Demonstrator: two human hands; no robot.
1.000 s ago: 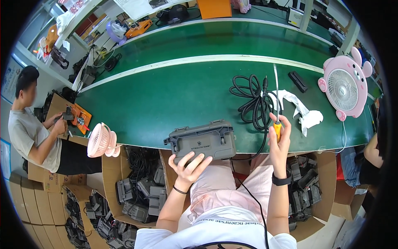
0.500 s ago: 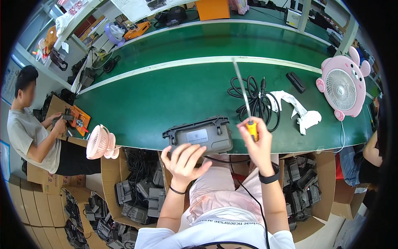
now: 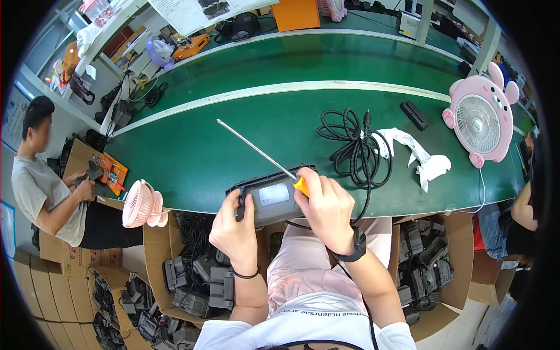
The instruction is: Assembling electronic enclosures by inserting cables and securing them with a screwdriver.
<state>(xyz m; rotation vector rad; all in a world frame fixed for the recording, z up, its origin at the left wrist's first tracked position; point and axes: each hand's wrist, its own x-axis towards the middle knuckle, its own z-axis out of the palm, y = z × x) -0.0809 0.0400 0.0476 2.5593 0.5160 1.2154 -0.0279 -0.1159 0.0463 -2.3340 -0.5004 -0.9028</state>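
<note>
A grey hard plastic case (image 3: 272, 213) with a pale label plate sits at the near edge of the green bench. My left hand (image 3: 234, 228) grips its left end, thumb on the front face and fingers by the latch. Held in my right hand (image 3: 328, 209) is a screwdriver with a yellow handle (image 3: 301, 186), its long shaft slanting up and left over the case. That same hand rests against the case's right end, hiding part of it. A coiled black cable (image 3: 357, 143) lies beyond my right hand.
A white cloth (image 3: 433, 169), a small black bar-shaped part (image 3: 415, 115) and a pink animal-shaped fan (image 3: 479, 122) occupy the right side. Another pink fan (image 3: 140, 204) stands left. Cardboard boxes (image 3: 156, 265) of grey cases flank my legs. A co-worker (image 3: 49, 175) handles a dark part at far left.
My right hand has come down to the case, and the screwdriver has swung from near upright to pointing left. My left hand has closed on the case's left end.
</note>
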